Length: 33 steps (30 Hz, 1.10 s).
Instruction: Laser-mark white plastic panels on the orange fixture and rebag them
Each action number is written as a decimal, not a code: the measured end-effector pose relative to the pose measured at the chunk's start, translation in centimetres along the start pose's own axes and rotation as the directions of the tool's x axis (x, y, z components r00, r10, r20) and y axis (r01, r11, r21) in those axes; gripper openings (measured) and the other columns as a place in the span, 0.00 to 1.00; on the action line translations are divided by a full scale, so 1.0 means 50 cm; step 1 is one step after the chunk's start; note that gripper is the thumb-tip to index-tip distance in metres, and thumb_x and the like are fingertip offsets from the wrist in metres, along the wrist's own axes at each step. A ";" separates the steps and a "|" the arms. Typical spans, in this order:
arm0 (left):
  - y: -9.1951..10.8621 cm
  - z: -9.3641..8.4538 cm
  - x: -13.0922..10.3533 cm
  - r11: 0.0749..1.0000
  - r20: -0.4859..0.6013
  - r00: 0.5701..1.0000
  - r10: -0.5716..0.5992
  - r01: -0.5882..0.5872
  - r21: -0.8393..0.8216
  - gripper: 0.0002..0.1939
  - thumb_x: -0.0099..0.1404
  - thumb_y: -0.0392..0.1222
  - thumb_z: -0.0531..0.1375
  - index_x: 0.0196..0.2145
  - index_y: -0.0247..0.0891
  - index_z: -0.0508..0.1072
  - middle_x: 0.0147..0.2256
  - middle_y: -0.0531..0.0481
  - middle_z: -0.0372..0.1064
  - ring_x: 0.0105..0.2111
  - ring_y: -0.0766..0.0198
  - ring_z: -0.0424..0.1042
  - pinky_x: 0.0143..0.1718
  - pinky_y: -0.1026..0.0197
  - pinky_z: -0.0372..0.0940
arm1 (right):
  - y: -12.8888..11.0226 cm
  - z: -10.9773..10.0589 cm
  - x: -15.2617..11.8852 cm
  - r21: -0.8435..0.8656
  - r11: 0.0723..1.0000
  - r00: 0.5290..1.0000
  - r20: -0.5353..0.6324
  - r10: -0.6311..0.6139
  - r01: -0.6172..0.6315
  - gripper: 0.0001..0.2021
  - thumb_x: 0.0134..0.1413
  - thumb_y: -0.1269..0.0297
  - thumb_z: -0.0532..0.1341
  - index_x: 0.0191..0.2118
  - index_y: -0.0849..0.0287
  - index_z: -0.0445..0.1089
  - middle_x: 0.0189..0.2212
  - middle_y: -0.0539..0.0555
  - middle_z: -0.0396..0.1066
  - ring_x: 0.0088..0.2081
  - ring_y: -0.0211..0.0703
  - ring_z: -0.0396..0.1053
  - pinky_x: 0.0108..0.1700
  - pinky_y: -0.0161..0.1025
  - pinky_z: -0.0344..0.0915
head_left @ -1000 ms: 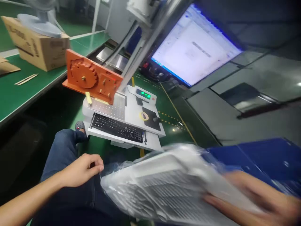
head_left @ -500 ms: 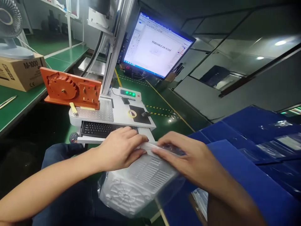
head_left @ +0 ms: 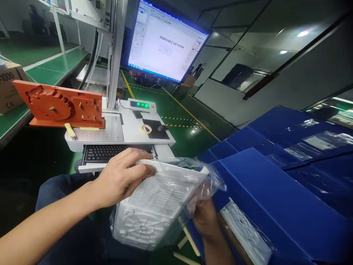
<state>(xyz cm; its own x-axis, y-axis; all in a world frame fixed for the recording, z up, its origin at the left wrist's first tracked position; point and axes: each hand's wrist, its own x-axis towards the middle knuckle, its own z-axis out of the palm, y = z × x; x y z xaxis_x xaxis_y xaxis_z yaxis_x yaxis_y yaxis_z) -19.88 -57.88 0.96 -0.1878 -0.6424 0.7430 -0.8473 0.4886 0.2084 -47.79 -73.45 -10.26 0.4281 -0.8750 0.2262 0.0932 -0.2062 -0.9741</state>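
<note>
A white plastic vented panel (head_left: 157, 197), with a round grille at its lower end and slots above, sits tilted inside a clear plastic bag (head_left: 213, 178). My left hand (head_left: 124, 178) is closed on the panel's upper left edge, thumb and fingers pinching it. At the right side of the panel, my right hand (head_left: 205, 215) is against the bag; its fingers are blurred behind the clear film, so their grip is unclear. Loose film bunches up around the panel's top right corner.
Ahead stands a white machine table with a perforated plate (head_left: 110, 127), orange fixture (head_left: 59, 105), tape roll (head_left: 146, 129) and keyboard (head_left: 104, 152). A monitor (head_left: 168, 40) hangs behind. Blue boxes (head_left: 270, 191) fill the right, with another bagged white part (head_left: 245, 232) by them.
My right hand has left the panel's top edge and moved down to the right side of the bag. The film now spreads open at the top right. My view has shifted right.
</note>
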 end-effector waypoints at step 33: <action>-0.098 -0.108 0.007 0.842 0.446 0.715 -0.538 0.434 0.320 0.26 0.70 0.67 0.67 0.35 0.42 0.67 0.21 0.54 0.65 0.21 0.57 0.69 0.25 0.58 0.50 | 0.143 0.088 -0.105 -0.122 0.945 0.857 0.399 0.328 -0.305 0.47 0.56 0.45 0.77 0.76 0.46 0.58 0.72 0.64 0.66 0.73 0.63 0.64 0.74 0.58 0.63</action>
<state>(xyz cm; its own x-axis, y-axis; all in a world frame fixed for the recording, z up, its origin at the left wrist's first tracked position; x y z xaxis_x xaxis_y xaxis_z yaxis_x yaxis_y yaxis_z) -13.12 -57.30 3.64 0.0997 -0.9857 0.1356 -0.9541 -0.0560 0.2943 -45.42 -68.42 -18.46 0.7556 -0.6424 -0.1280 -0.1517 0.0186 -0.9883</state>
